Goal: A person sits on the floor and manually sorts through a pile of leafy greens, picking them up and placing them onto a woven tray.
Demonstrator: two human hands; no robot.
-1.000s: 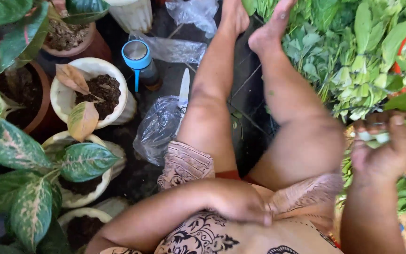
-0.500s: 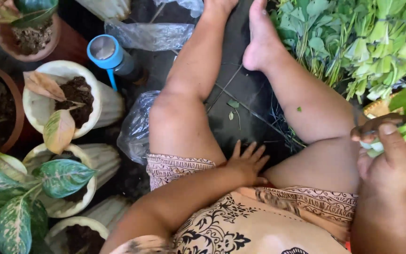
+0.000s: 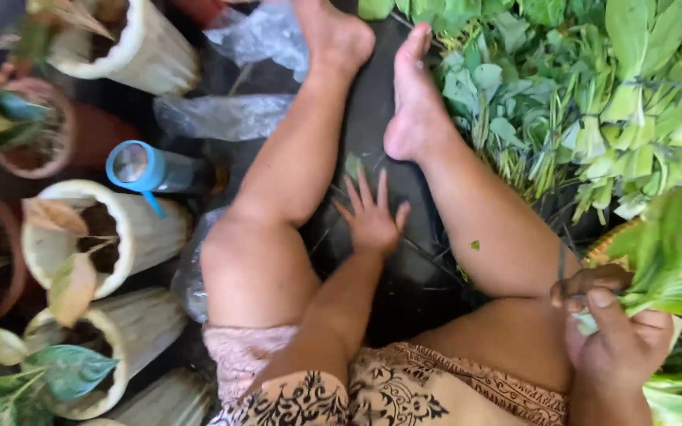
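Note:
My left hand (image 3: pixel 371 214) lies flat on the black sheet (image 3: pixel 412 272) between my bare legs, fingers spread, holding nothing. Just beyond its fingertips is a small green leaf scrap (image 3: pixel 354 164). My right hand (image 3: pixel 613 331) is at the lower right by my right thigh, closed around the pale stems of a bunch of leafy greens (image 3: pixel 672 260). A large pile of green leafy stalks (image 3: pixel 593 102) lies to the right of my right foot.
White plant pots (image 3: pixel 80 244) with soil and dry leaves stand at the left. A bottle with a blue cap (image 3: pixel 148 168) lies beside my left leg. Clear plastic bags (image 3: pixel 222 114) lie near my left foot. A tiny green scrap (image 3: pixel 475 245) sits on my right leg.
My left hand has left my lap and reached forward onto the black sheet between my legs, fingers spreading. The view has tilted forward. My right hand keeps its hold on the greens.

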